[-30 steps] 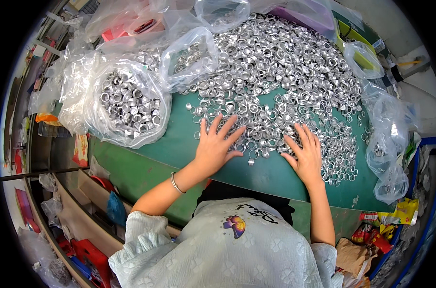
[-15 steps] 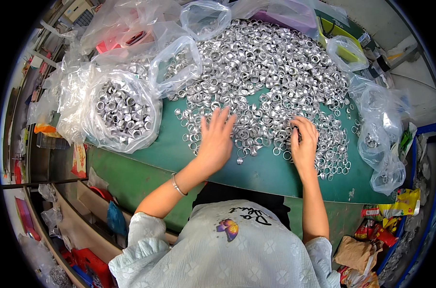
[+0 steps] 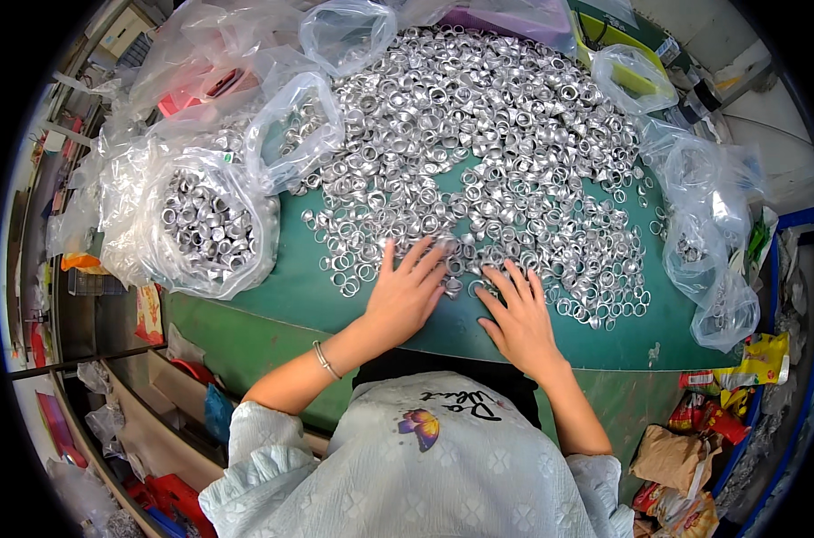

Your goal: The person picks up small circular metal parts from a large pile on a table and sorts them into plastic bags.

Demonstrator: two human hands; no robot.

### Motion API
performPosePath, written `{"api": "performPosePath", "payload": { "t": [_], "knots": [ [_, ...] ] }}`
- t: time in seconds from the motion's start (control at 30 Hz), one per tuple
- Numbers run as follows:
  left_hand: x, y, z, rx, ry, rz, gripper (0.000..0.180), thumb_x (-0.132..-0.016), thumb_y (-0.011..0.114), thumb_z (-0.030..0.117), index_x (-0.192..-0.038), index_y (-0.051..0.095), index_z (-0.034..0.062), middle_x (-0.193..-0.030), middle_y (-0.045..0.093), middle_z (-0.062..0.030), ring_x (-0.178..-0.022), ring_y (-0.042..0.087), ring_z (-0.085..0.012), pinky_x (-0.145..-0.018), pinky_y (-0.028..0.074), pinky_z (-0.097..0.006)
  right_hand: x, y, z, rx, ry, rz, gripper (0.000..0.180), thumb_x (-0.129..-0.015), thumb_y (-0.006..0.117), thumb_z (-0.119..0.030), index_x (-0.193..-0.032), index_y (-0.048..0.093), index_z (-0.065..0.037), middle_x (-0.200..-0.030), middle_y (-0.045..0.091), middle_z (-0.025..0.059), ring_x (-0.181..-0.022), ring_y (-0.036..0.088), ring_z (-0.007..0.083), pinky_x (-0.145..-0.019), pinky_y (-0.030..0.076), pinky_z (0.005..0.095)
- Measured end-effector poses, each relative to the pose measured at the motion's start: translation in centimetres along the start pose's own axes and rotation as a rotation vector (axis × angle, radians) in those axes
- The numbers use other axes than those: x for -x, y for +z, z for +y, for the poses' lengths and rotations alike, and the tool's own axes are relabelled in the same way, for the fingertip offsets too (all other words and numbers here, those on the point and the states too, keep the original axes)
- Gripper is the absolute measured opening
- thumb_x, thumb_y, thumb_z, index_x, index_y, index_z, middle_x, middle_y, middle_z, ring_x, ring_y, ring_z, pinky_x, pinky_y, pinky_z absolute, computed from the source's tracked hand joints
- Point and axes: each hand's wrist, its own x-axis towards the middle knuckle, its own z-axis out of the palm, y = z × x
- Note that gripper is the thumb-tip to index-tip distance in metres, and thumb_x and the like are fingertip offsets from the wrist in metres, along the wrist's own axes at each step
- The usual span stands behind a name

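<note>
A wide heap of silver metal rings (image 3: 478,108) covers much of the green tabletop (image 3: 290,269). At its near edge lies my left hand (image 3: 405,296), fingers spread and tips among the rings, slightly blurred. Close by on the right, my right hand (image 3: 519,325) rests with fingers stretched apart, its fingertips touching the nearest rings. Neither hand grips anything. Some rings under the fingertips are hidden.
On the left stands a clear plastic bag (image 3: 261,247) of larger silver rings. More clear bags (image 3: 712,238) lie along the right edge. At the back are a purple bin (image 3: 514,25) and a yellow-green bin (image 3: 618,54). Wooden drawers (image 3: 169,417) sit below left.
My right hand has moved left and nearer to me, its fingers opening from a curl. My left hand has come slightly nearer. Rings have shifted toward the near edge; the view has turned slightly.
</note>
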Motion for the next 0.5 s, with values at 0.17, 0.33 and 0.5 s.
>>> {"api": "performPosePath", "payload": {
  "t": [0.17, 0.33, 0.5],
  "knots": [
    [1.7, -0.1, -0.7, 0.105, -0.155, 0.145, 0.031, -0.076, 0.06, -0.002, -0.105, 0.061, 0.0086, -0.124, 0.048, -0.0092, -0.126, 0.038, -0.0326, -0.101, 0.019, -0.065, 2.1, -0.8, 1.0, 0.029, 0.104, 0.061, 0.026, -0.076, 0.067, -0.013, -0.102, 0.063, -0.008, -0.123, 0.049, 0.0066, -0.125, 0.037, 0.0301, -0.105, 0.02, 0.0538],
    [1.2, 0.0, -0.1, 0.285, -0.239, 0.358, 0.024, -0.075, 0.058, -0.007, -0.095, 0.061, 0.006, -0.114, 0.053, -0.0105, -0.123, 0.042, -0.0341, -0.104, 0.019, -0.061, 2.2, -1.7, 2.6, -0.026, 0.269, 0.39, 0.009, -0.075, 0.067, -0.009, -0.083, 0.065, -0.006, -0.105, 0.056, 0.0077, -0.11, 0.047, 0.0287, -0.095, 0.029, 0.0451],
    [-0.6, 1.5, 2.5, 0.173, -0.094, 0.109, 0.034, -0.077, 0.06, -0.001, -0.109, 0.057, 0.0092, -0.129, 0.044, -0.0121, -0.127, 0.035, -0.0339, -0.102, 0.018, -0.065, -2.4, -1.3, 2.6, 0.052, 0.316, 0.519, 0.011, -0.073, 0.07, -0.011, -0.078, 0.063, -0.006, -0.088, 0.053, 0.0068, -0.088, 0.048, 0.0241, -0.078, 0.033, 0.0373]
  ]
}}
